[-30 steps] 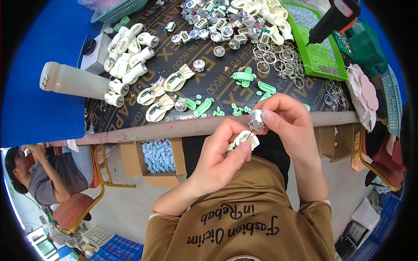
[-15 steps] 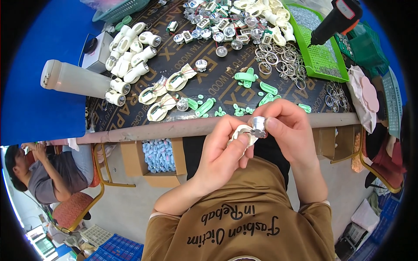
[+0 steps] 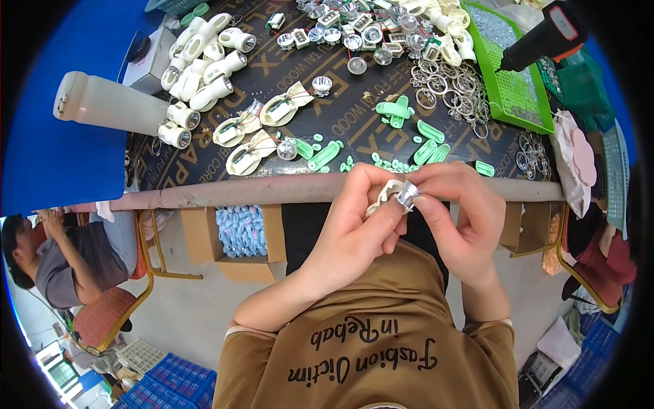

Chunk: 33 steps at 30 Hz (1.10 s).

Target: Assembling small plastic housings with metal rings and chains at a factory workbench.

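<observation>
Just past the table's front edge, my left hand pinches a cream flashlight shell. My right hand has thumb and fingers closed on a silver reflector cup, set against the shell's open end. How far the cup sits inside the shell is hidden by my fingers. Beyond my hands lie several green oval plastic parts and small green bits. Left of these rest open cream half-shells with red wires, one with a clear lens beside it. A loose reflector sits farther back.
Cream flashlights are piled at left by a whitish bottle. Wired lamp parts and metal rings lie at the back. A power screwdriver overhangs a green tray. Below the table stands a cardboard box. People sit at both sides.
The silver cup has tilted from upright onto its side and come closer to the shell's end. My right fingers have shifted around it. The whole view has moved slightly.
</observation>
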Motion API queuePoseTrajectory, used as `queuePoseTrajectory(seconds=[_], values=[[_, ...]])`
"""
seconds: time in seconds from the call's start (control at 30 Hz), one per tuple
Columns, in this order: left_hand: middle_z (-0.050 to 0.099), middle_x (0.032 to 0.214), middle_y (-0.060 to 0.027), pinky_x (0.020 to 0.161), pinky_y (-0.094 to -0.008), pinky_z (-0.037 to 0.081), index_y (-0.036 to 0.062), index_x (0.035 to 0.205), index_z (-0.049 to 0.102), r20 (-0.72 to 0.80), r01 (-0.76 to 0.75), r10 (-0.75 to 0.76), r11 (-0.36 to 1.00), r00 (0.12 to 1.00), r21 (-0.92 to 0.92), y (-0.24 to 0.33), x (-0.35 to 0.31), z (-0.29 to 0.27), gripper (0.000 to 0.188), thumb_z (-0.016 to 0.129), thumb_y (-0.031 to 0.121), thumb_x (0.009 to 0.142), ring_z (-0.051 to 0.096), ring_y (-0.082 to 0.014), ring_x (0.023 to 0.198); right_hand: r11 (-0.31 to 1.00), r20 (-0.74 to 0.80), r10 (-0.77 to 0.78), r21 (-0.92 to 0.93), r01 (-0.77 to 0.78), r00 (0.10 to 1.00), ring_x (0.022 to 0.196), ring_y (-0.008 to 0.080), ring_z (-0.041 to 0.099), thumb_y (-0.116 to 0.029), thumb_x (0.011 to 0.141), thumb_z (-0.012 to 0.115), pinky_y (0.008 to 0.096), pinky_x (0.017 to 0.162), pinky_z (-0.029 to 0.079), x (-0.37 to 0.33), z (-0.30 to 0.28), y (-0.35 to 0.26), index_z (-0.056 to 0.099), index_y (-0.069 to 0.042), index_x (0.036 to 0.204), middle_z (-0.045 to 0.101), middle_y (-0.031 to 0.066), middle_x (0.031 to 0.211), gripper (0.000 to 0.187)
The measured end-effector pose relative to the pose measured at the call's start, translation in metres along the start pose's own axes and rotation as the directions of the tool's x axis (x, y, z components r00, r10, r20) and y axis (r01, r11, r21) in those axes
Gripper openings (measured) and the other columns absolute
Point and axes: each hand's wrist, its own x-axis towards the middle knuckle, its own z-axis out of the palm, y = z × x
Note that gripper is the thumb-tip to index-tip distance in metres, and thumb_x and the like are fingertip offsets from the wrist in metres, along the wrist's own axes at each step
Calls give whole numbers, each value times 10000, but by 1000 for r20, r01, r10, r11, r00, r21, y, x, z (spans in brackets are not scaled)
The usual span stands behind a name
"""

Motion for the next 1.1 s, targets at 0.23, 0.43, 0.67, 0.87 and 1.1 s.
queuePoseTrajectory(seconds=[0.23,0.43,0.67,0.87,1.1], values=[[489,844,-89,467,-198,313,36,1120,285,-24,-52,54,996,998,69,-4,-5,0,326,388,16,812,436,-86,592,997,34,-68,-36,69,997,672,213,594,16,658,665,290,609,454,2,1,3,620,-29,763,641,81,790,122],[454,936,-107,508,-208,344,24,1150,268,-58,-141,150,980,987,138,-6,-8,4,374,395,-11,800,428,-88,617,985,12,-141,-96,142,990,681,218,588,11,630,676,299,603,461,0,4,1,624,-36,746,638,72,805,135],[452,954,-106,519,-210,366,14,1169,261,5,-242,251,928,968,285,-6,-14,4,381,414,-13,821,453,-93,664,959,-4,-213,-190,208,977,661,224,568,-12,591,694,287,563,460,0,4,-3,629,-43,748,636,59,811,173],[449,992,-108,602,-227,414,16,1164,272,35,-315,332,849,943,424,-11,-16,3,357,433,-28,849,471,-104,731,951,-16,-224,-223,215,974,660,223,569,-27,589,701,300,566,438,-1,4,-5,622,-44,737,637,59,805,168],[439,1036,-117,621,-231,420,7,1176,272,38,-291,306,852,951,435,-11,-18,3,350,423,-30,863,470,-106,740,969,-6,-121,-218,117,993,660,204,584,-25,616,701,299,580,401,-1,1,-10,624,-56,736,639,50,767,145]])
